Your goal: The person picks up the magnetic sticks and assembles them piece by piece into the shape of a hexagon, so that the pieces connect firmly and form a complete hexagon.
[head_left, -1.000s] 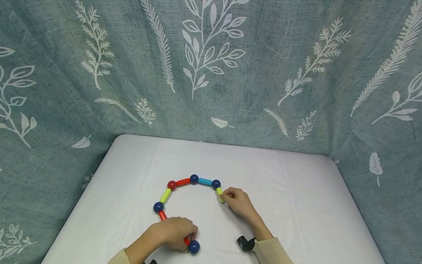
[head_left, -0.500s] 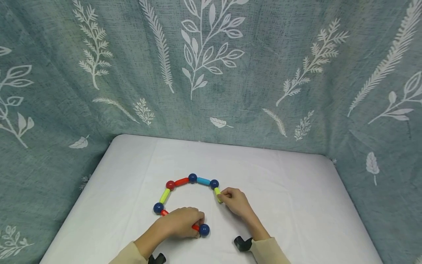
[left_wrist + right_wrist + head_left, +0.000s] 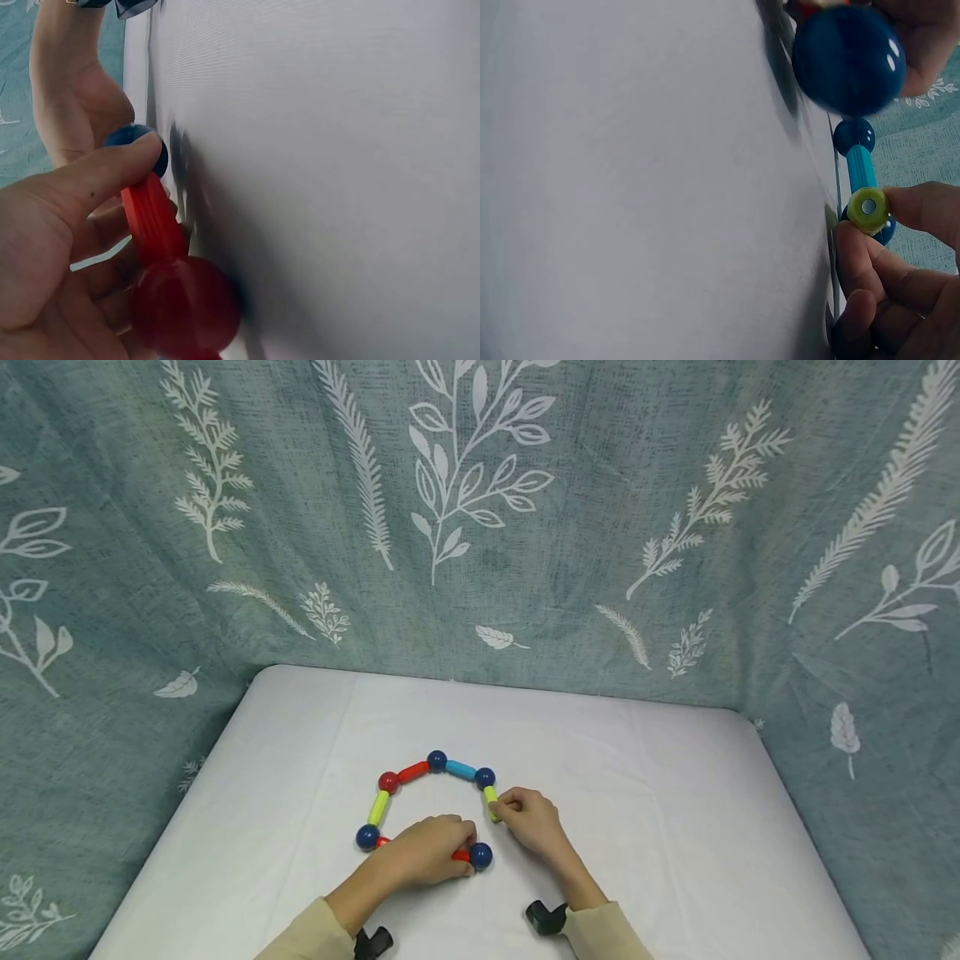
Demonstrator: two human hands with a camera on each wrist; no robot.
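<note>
A chain of magnetic rods and balls curves over the white table. My left hand (image 3: 431, 852) grips its near end, a red rod (image 3: 154, 221) between a red ball (image 3: 186, 307) and a blue ball (image 3: 481, 857); the thumb lies on the blue ball. In the head view that hand hides the red ball. My right hand (image 3: 531, 821) pinches the other end, a yellow-green rod (image 3: 491, 802), whose bare round end (image 3: 868, 206) faces the right wrist camera. A gap separates the held blue ball from that rod end.
Farther along the chain are a red ball (image 3: 388, 782), a light-blue rod (image 3: 461, 770) and several blue balls. Black wrist devices (image 3: 546, 917) sit by both cuffs. Behind the white table (image 3: 675, 827) hangs a green leaf-patterned curtain (image 3: 570, 568).
My left hand has moved away from me and to the right, bringing the blue ball closer to the yellow-green rod. The right hand has stayed nearly still with its pinch.
</note>
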